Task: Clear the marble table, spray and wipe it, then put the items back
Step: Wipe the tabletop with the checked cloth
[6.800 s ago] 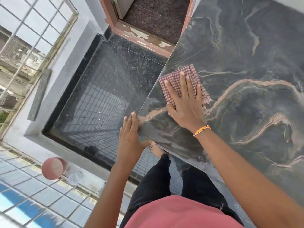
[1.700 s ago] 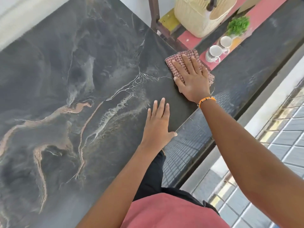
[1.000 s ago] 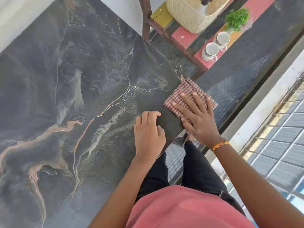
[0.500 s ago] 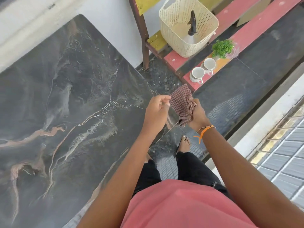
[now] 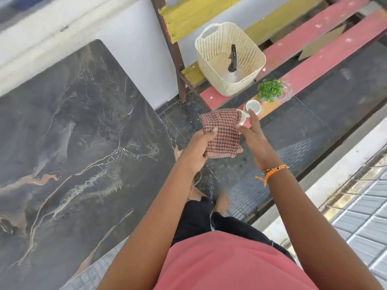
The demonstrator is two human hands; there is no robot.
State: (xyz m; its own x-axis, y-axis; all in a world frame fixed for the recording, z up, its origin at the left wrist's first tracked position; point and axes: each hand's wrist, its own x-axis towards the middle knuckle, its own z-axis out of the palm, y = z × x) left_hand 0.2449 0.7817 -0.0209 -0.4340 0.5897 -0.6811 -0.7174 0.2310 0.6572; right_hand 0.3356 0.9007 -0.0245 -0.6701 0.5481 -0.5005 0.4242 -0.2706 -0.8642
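At the centre of the frame the left hand [image 5: 196, 148] has its grip clamped on a folded red checked cloth [image 5: 222, 132], held in the air past the right edge of the dark marble worktop [image 5: 73, 132]. The right hand [image 5: 254, 139] is just beside the cloth, fingers spread apart, gripping nothing. In the upper right, a cream basket [image 5: 249, 59], a small green plant [image 5: 270, 90] and two white cups [image 5: 252, 106] stand on a red bench [image 5: 326, 53].
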